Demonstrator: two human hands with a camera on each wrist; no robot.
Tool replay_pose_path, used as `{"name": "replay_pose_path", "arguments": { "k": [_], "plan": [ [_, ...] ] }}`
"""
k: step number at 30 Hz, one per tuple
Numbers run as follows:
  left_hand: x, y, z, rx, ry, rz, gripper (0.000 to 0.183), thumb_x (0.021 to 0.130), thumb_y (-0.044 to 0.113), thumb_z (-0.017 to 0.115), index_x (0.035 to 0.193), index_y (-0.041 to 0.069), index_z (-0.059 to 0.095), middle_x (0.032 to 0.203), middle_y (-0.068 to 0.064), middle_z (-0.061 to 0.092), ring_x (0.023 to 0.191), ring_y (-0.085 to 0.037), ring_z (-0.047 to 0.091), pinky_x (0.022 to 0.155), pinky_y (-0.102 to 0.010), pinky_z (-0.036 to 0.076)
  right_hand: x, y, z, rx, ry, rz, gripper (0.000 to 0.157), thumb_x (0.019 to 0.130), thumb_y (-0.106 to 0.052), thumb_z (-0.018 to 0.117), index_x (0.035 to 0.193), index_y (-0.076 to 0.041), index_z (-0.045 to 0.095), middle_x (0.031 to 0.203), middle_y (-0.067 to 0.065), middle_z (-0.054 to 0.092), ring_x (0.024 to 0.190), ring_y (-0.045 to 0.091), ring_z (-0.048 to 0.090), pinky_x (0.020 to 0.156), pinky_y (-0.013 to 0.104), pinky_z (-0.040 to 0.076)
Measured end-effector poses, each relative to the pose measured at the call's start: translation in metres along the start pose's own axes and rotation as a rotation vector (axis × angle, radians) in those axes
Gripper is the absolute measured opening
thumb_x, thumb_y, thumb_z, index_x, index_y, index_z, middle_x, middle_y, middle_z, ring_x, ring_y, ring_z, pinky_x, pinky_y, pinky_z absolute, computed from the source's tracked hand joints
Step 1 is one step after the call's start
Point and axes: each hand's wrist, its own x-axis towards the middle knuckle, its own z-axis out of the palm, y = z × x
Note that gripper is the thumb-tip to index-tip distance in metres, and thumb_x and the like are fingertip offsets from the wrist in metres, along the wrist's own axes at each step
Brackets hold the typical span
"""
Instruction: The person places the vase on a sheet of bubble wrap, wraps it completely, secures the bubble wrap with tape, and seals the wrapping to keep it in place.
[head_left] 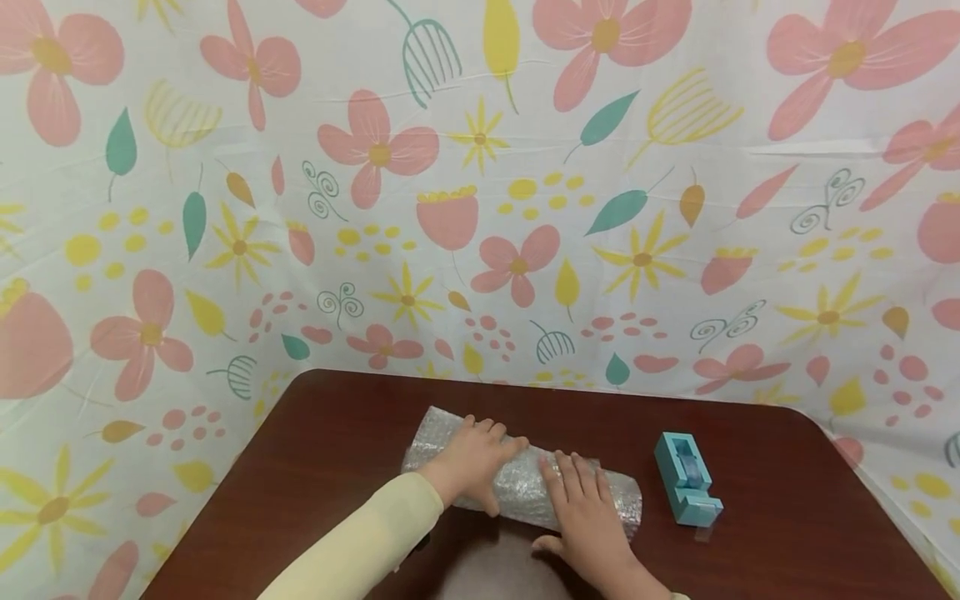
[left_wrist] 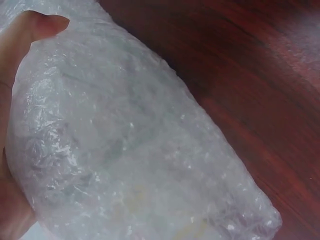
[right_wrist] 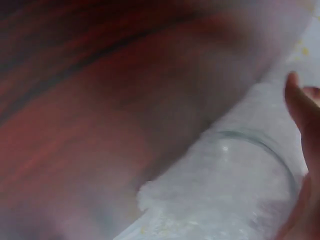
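A bundle rolled in clear bubble wrap [head_left: 522, 492] lies slantwise on the dark table. Over its left half my left hand [head_left: 476, 460] is spread, gripping it with the fingers across the top and the thumb on the near side. In the left wrist view that thumb presses the crinkled wrap [left_wrist: 125, 130]. My right hand [head_left: 588, 521] rests on the right half, fingers fairly straight and thumb out to the side. A curved, clear rim [right_wrist: 265, 145] shows at the wrap in the right wrist view, which is blurred; what lies inside cannot be made out.
To the right of the bundle stands a light-blue tape dispenser [head_left: 682, 479], a piece of clear tape hanging from its front. Something small and dark [head_left: 422, 543] is partly hidden beside the left sleeve. A flower-patterned cloth [head_left: 517, 208] hangs behind the table [head_left: 337, 417].
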Motion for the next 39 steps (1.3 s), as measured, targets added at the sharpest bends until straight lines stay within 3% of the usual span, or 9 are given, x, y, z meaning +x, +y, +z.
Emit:
{"name": "replay_pose_path", "arguments": {
  "k": [3, 11, 23, 31, 39],
  "plan": [
    [0.004, 0.0, -0.002, -0.025, -0.013, 0.002, 0.105, 0.066, 0.07, 0.085, 0.155, 0.036, 0.042, 0.15, -0.002, 0.056, 0.139, -0.024, 0.055, 0.114, -0.049, 0.046, 0.0, 0.003, 0.005, -0.042, 0.016, -0.012, 0.118, 0.052, -0.066, 0.092, 0.147, -0.007, 0.051, 0.142, 0.02, 0.056, 0.129, 0.04, 0.056, 0.101, 0.056, 0.053],
    [0.011, -0.005, -0.003, -0.089, -0.051, -0.008, 0.103, 0.067, 0.066, 0.087, 0.154, 0.034, 0.043, 0.15, -0.003, 0.057, 0.139, -0.026, 0.054, 0.116, -0.051, 0.044, 0.007, 0.005, 0.011, -0.075, 0.028, -0.009, 0.112, 0.054, -0.062, 0.094, 0.143, -0.007, 0.054, 0.134, 0.019, 0.06, 0.124, 0.039, 0.06, 0.096, 0.052, 0.056],
    [0.014, -0.01, -0.002, -0.142, -0.051, 0.029, 0.101, 0.068, 0.065, 0.086, 0.154, 0.032, 0.044, 0.15, -0.007, 0.057, 0.139, -0.029, 0.054, 0.116, -0.054, 0.043, 0.011, 0.006, 0.012, -0.118, 0.094, -0.016, 0.1, 0.052, -0.038, 0.1, 0.136, -0.008, 0.056, 0.123, 0.016, 0.063, 0.115, 0.036, 0.062, 0.091, 0.049, 0.059],
    [0.014, -0.011, -0.009, -0.153, -0.071, 0.015, 0.106, 0.068, 0.064, 0.088, 0.157, 0.034, 0.04, 0.153, -0.006, 0.055, 0.155, -0.035, 0.035, 0.121, -0.066, 0.031, 0.014, 0.006, 0.014, -0.082, 0.087, 0.018, 0.097, 0.053, -0.032, 0.099, 0.135, -0.009, 0.053, 0.122, 0.015, 0.063, 0.114, 0.036, 0.061, 0.091, 0.05, 0.058],
    [0.013, -0.009, -0.011, -0.064, -0.058, 0.023, 0.112, 0.069, 0.066, 0.085, 0.162, 0.038, 0.028, 0.167, -0.001, 0.036, 0.16, -0.024, 0.024, 0.127, -0.055, 0.029, 0.017, 0.007, 0.009, -0.039, 0.04, 0.037, 0.096, 0.056, -0.033, 0.099, 0.137, -0.011, 0.053, 0.124, 0.014, 0.063, 0.116, 0.034, 0.061, 0.091, 0.05, 0.058]
  ]
}}
